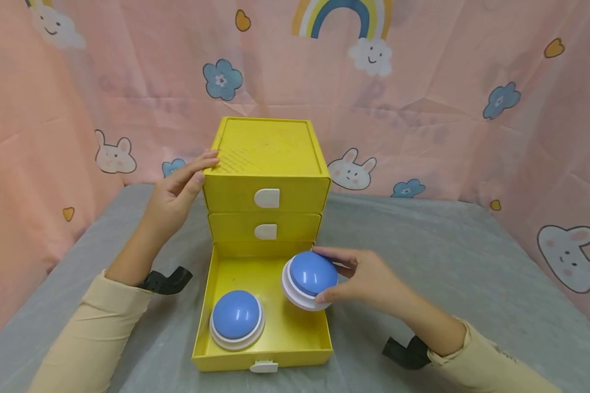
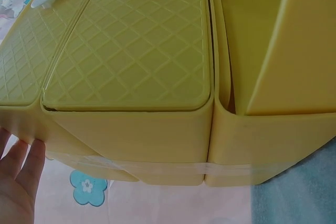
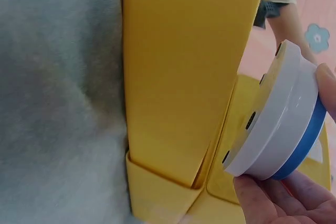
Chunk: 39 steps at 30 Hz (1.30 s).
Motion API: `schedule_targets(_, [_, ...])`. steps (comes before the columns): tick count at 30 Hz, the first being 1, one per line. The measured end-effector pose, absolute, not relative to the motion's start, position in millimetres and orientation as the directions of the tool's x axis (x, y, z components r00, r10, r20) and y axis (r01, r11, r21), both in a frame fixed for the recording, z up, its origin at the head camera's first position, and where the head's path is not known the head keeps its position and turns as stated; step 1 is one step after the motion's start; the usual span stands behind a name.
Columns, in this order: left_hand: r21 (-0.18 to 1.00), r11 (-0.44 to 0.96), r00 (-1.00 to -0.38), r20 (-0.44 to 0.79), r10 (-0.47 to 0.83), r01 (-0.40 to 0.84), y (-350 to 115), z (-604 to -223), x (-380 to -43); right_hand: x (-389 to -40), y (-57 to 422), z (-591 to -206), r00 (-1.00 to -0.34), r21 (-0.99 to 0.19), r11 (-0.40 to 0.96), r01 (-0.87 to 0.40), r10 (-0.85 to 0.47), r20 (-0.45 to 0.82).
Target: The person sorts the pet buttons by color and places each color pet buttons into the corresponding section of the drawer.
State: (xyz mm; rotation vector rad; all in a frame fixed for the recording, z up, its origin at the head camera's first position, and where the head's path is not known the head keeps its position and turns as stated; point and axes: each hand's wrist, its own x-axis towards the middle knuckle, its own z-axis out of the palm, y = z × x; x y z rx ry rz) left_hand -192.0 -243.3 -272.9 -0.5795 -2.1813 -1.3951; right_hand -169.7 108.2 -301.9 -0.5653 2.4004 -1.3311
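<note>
A yellow three-drawer box (image 1: 270,147) stands on the table with its bottom drawer (image 1: 272,357) pulled out. My left hand (image 1: 174,196) rests against the box's upper left side, fingertips on the top edge. Above the drawer's right side, my right hand (image 1: 364,275) grips a blue-domed push button (image 1: 313,274) with a white base, thumb in front and fingers behind. In the right wrist view this button (image 3: 286,114) is tilted, its underside with small dark pads showing. A second blue-domed button (image 1: 236,316) sits dome up in the drawer's front left corner.
The two upper drawers are closed, each with a white tab handle (image 1: 266,198). Clear tape (image 2: 231,169) runs along the box's side. A grey cloth (image 1: 452,256) covers the table, and a pink patterned curtain (image 1: 285,71) hangs behind.
</note>
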Motion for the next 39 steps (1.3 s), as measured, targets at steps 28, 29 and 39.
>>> schedule_targets(28, [0.705, 0.395, -0.788, 0.609, 0.087, 0.588, -243.7, -274.3, -194.3, -185.5, 49.6, -323.8, -0.764, -0.604, 0.609, -0.514, -0.645, 0.0])
schedule_targets(29, [0.706, 0.394, -0.789, 0.608, 0.087, 0.588, -243.7, -274.2, -194.0, -184.9, 48.6, -324.7, -0.759, -0.594, 0.61, -0.523, -0.651, 0.001])
schedule_targets(39, [0.718, 0.378, -0.795, 0.6, 0.088, 0.584, -243.9, -274.5, -194.3, -181.7, 41.5, -328.8, -0.742, -0.52, 0.642, -0.563, -0.67, -0.025])
